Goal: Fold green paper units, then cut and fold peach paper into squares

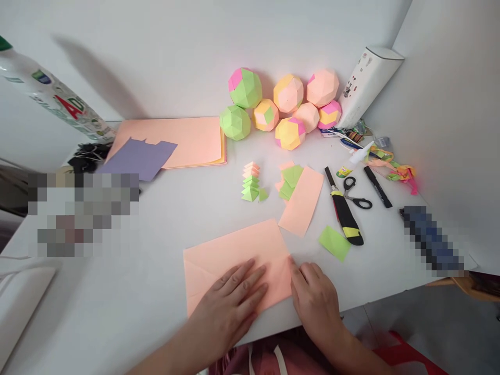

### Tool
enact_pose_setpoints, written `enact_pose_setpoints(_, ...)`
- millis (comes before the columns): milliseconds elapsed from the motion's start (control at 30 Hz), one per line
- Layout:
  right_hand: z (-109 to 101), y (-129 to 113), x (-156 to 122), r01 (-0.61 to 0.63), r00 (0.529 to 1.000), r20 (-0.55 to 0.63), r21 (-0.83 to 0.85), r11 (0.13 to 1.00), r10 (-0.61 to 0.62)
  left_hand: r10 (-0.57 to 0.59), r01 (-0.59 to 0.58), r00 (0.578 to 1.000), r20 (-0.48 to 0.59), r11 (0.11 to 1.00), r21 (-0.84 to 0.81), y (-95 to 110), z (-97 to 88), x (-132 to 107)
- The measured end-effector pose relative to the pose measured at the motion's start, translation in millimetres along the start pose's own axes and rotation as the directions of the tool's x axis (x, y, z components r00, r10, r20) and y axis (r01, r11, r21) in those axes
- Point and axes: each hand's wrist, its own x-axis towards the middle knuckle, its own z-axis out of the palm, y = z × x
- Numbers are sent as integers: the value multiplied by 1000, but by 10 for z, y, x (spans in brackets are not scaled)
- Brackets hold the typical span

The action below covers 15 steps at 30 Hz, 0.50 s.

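Observation:
A folded peach sheet of paper (230,255) lies on the white table (156,291) near its front edge. My left hand (230,304) rests flat on it, fingers stretched out and pressing down. At the sheet's right edge my right hand (314,299) has curled fingers whose tips press on the paper's corner. A smaller peach strip (301,200) lies just beyond, with a green paper piece (335,242) to its right.
Several folded paper balls (281,104) sit at the back. A stack of peach paper (183,139) and a purple sheet (140,158) lie back left. A utility knife (346,211), scissors (356,194), a marker (377,186) and small folded pieces (252,182) lie to the right and middle.

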Motion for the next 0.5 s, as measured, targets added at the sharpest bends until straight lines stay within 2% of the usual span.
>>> enact_pose_setpoints(200, -83, -126, 61, -77, 993, 88, -15, 997, 78, -4, 3, 1000, -24, 999, -32, 23, -19, 14)
enact_pose_setpoints(300, -113, -253, 73, -114, 990, 83, -39, 993, 117, -18, 16, 999, -40, 998, -56, 36, -47, 35)
enact_pose_setpoints(400, -92, -331, 53, -94, 993, 60, -61, 994, 98, -15, 13, 999, -36, 999, -46, 40, -58, 44)
enact_pose_setpoints(500, -53, -291, 0, -78, 994, 74, -78, 994, 83, -4, 4, 999, -32, 1000, -16, 31, -43, 31)
